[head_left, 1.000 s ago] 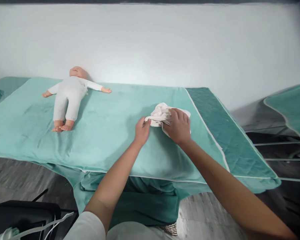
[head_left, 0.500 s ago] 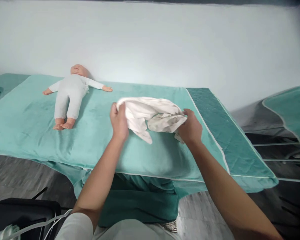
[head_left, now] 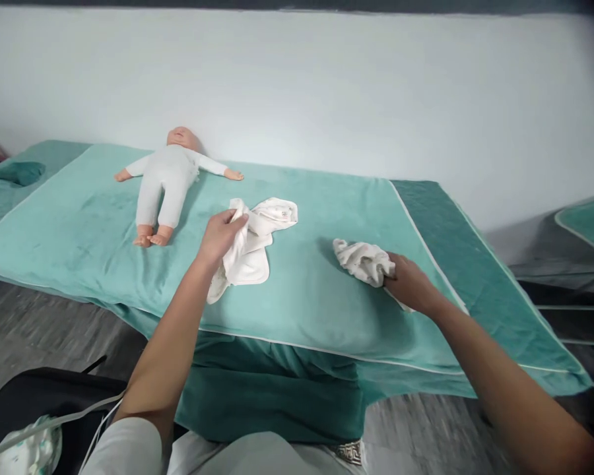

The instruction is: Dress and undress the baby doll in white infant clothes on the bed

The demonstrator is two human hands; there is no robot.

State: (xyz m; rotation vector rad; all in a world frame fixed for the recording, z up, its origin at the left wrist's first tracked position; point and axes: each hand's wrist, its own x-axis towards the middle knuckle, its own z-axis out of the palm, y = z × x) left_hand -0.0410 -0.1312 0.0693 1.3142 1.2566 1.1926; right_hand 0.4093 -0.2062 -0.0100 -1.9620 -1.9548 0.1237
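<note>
My left hand (head_left: 221,236) pinches a white baby garment (head_left: 251,260) by its upper left part. The garment has rounded edges and hangs loosely folded, its lower parts at the green bed cover (head_left: 301,290). Farther right, my right hand (head_left: 410,282) is closed on a second white baby garment (head_left: 362,261), which is crumpled and has a faint print. A small flap of it shows below my fingers. The two garments are apart. Beyond my left hand a baby doll (head_left: 165,175) in a white suit lies on its back, arms spread.
The bed stands against a white wall (head_left: 327,92). At the lower left is a black chair (head_left: 39,389) with a printed cloth (head_left: 34,445) and a pale cable (head_left: 74,419). Another green-covered piece of furniture (head_left: 591,227) stands at the right.
The white cloths, held together between my hands before, are now apart. My left hand has moved left with one garment, my right hand right and nearer with the other. The view has shifted left.
</note>
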